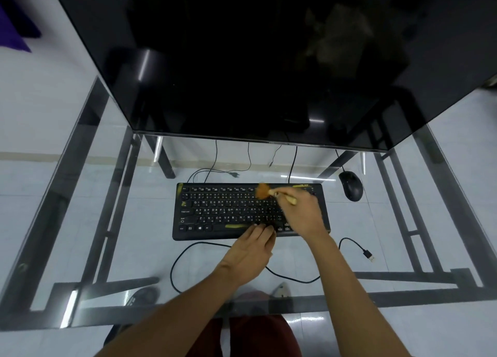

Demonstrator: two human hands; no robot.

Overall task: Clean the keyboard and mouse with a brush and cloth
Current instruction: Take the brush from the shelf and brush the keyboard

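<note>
The right hand (pixel 301 214) grips the brush (pixel 271 192), its bristles on the top rows of the keyboard (pixel 215 211). The left hand (pixel 250 257) lies flat and holds nothing, pressing the keyboard's near edge. The keyboard runs side to side mid-surface; the mouse (pixel 350 186) lies past its right end, nearer the right hand.

The person had bare forearms with no sleeves, no rings on the hands, and wore dark red shorts (pixel 258 335) below.

A single head-worn wide-angle view looks steeply down from close above onto the glass desk (pixel 134 222).
</note>
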